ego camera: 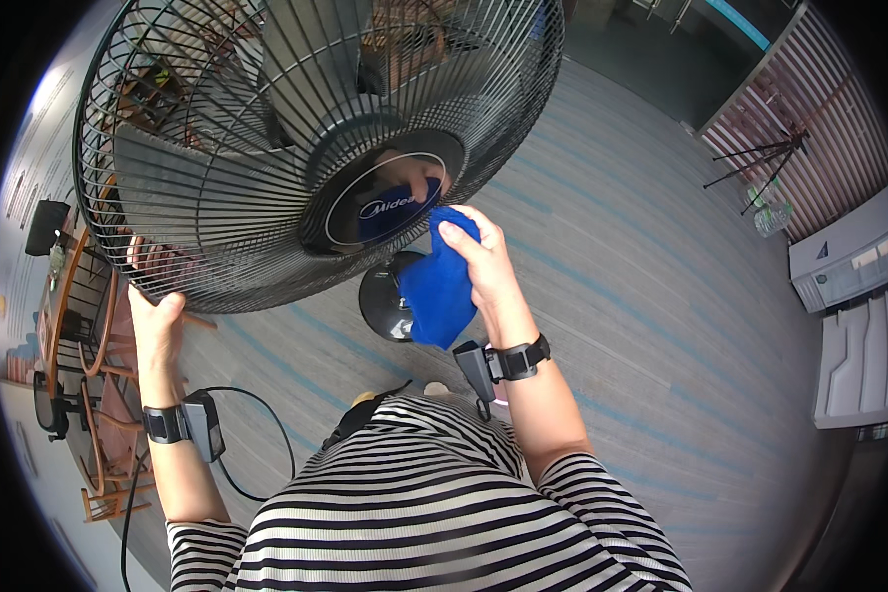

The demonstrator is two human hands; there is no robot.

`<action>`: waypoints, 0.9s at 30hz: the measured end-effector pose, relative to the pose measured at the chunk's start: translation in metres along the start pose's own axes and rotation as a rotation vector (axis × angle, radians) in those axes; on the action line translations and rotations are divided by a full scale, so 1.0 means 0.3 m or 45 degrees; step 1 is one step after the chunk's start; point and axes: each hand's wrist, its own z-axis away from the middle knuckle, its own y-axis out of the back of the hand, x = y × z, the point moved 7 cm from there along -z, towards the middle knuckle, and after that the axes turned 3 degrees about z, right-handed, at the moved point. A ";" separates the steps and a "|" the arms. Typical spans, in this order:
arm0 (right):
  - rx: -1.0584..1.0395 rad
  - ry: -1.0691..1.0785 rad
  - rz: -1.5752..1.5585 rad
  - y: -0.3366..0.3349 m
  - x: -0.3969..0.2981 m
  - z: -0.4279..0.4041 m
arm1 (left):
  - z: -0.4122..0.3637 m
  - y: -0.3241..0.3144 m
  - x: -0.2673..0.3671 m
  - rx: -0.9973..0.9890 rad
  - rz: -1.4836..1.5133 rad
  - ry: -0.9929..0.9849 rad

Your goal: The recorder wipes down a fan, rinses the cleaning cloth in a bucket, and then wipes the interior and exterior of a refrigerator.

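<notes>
A large black Midea pedestal fan point(385, 200) stands before me, its wire grille point(244, 244) tilted and filling the upper left. My left hand point(152, 307) grips the grille's lower left rim, with the thumb in front and the fingers partly hidden behind the wires. In my right hand point(481, 248) is a blue cloth point(440, 296), pinched between thumb and fingers and hanging down. That hand is close to the lower right of the glossy centre badge, which mirrors the hand and cloth. Below the grille shows the fan's round black base point(385, 300), partly covered by the cloth.
Wooden chairs point(115, 429) and a table point(63, 318) line the left side. A black cable point(266, 407) loops near my left forearm. At right are a black tripod point(773, 155), clear plastic bottles point(773, 218) and a white cabinet-like appliance point(847, 251). Grey striped flooring point(636, 259) spreads between.
</notes>
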 end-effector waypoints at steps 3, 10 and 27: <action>-0.068 -0.099 -0.196 0.008 0.036 0.003 | 0.003 0.004 -0.005 -0.010 -0.013 0.013; 0.180 -0.142 -0.168 0.060 0.122 0.025 | 0.002 0.000 -0.011 -0.056 0.074 0.051; 0.790 0.150 0.936 0.079 0.022 0.033 | -0.012 0.009 0.000 -0.017 -0.056 -0.009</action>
